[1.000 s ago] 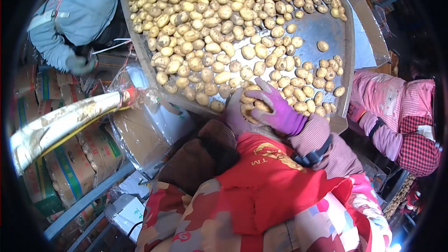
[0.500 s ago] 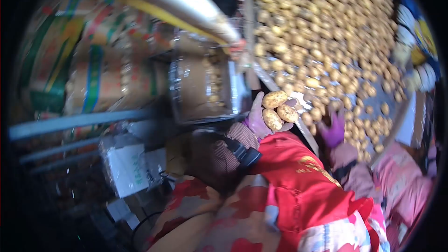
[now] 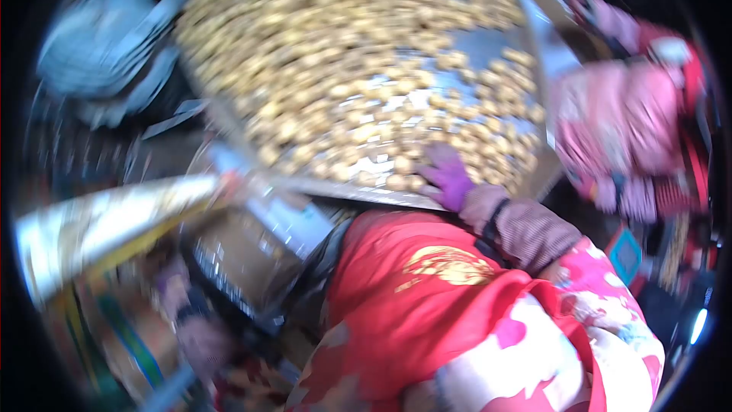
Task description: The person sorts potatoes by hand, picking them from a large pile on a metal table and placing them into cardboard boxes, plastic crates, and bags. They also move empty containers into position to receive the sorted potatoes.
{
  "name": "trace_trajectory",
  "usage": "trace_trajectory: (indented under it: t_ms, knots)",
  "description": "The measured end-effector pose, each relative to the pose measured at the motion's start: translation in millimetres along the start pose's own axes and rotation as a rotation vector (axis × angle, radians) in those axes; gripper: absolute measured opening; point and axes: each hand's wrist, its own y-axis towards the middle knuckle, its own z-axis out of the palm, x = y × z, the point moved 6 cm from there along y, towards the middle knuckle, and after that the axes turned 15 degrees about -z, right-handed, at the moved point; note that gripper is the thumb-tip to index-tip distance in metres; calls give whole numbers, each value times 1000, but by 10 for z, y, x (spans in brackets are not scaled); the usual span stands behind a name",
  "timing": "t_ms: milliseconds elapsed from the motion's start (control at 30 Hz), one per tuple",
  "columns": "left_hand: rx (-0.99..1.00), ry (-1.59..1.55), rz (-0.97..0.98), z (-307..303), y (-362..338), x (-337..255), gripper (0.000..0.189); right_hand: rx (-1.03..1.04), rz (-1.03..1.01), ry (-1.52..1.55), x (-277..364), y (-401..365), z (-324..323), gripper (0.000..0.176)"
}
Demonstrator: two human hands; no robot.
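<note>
Smeared by motion, my left hand point(image 3: 174, 284) in a purple glove is at the lower left, beside an open lined box point(image 3: 248, 255). Whether it holds anything is unclear. My right hand point(image 3: 450, 177), also purple-gloved, reaches over the near rim of a large sorting table point(image 3: 358, 192). Its fingers are spread at the edge of the pile of potatoes point(image 3: 328, 91), touching or just above the nearest ones.
A co-worker in pink sleeves point(image 3: 610, 118) is at the right, and a person's grey-blue clothing point(image 3: 107, 42) shows at the upper left. A long white roll point(image 3: 114, 217) crosses the left side above printed cartons point(image 3: 126, 336).
The view has swung round, bringing the table to the centre. My left hand, which held several potatoes near the rim, is now low beside the box. My right hand remains at the potatoes.
</note>
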Motion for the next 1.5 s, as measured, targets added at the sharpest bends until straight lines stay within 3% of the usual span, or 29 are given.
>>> trace_trajectory:
  t_ms: [133, 267, 300, 367, 433, 467, 600, 700, 800, 900, 933, 1033, 1067, 1100, 1167, 1200, 1233, 1300, 1333, 1400, 1433, 1500]
  knots:
    - [15, 173, -259, 293, -175, 872, 45, 66, 168, -73, 0, -126, 102, 53]
    - [336, 539, -706, 1097, -972, 2566, 45, 96, 207, -149, 2, -249, 101, 62]
    - [375, 394, -944, 1380, -1230, 2921, 44, 101, 216, -170, 36, -324, 74, 64]
    - [742, 100, -1316, 1925, -1485, 3557, 45, 110, 294, -122, -9, -531, 21, 59]
    - [484, 528, -1072, 2166, -1445, 3807, 46, 45, 364, -71, -22, -850, -38, 58]
    - [454, 588, -1004, 2302, -1424, 3957, 48, 89, 362, -106, -17, -985, -62, 56]
    - [336, 798, -797, 2680, -1343, 4427, 56, -135, 302, -124, 192, -1187, -490, 46]
    - [338, 908, -739, 2630, -1196, 4621, 57, -397, 807, 73, -72, -1967, -803, 40]
    - [348, 872, -750, 2577, -1111, 4629, 59, -209, 918, -53, -196, -2251, -941, 40]
    - [294, 1005, -656, 2610, -1145, 4609, 61, -58, 845, -300, -297, -2112, -776, 43]
    - [273, 936, -682, 2585, -1105, 4646, 64, 136, 916, -245, -403, -2063, -734, 49]
    - [282, 909, -703, 2577, -1096, 4647, 65, 276, 971, -237, -641, -1999, -704, 38]
    - [373, 937, -715, 2612, -1143, 4665, 63, 313, 1039, -152, -752, -2047, -673, 36]
    - [481, 879, -915, 2693, -1312, 4755, 59, 89, 1107, 14, -720, -2049, -693, 38]
    - [465, 905, -1148, 2804, -1743, 4782, 57, -366, 1193, 334, -592, -2031, -735, 42]
    - [597, 595, -1388, 3084, -2216, 5005, 59, -360, 1036, 610, -440, -1770, -638, 42]
    - [557, 793, -1190, 3253, -2508, 5054, 59, -359, 863, 876, -222, -1430, -552, 42]
    - [670, 652, -1213, 3055, -2185, 5216, 60, -53, 678, 326, 200, -825, -636, 41]
    - [653, 1038, -811, 3043, -2137, 5071, 52, -122, 589, 246, 299, -787, -620, 42]
    - [541, 571, -1290, 2838, -1838, 4911, 42, -263, 413, 96, 468, -743, -512, 42]
    - [465, 311, -1501, 2787, -1745, 4793, 38, -116, 407, 127, 467, -772, -425, 43]
    - [416, 394, -1230, 2695, -1498, 4390, 38, 185, 379, 186, 423, -974, -301, 44]
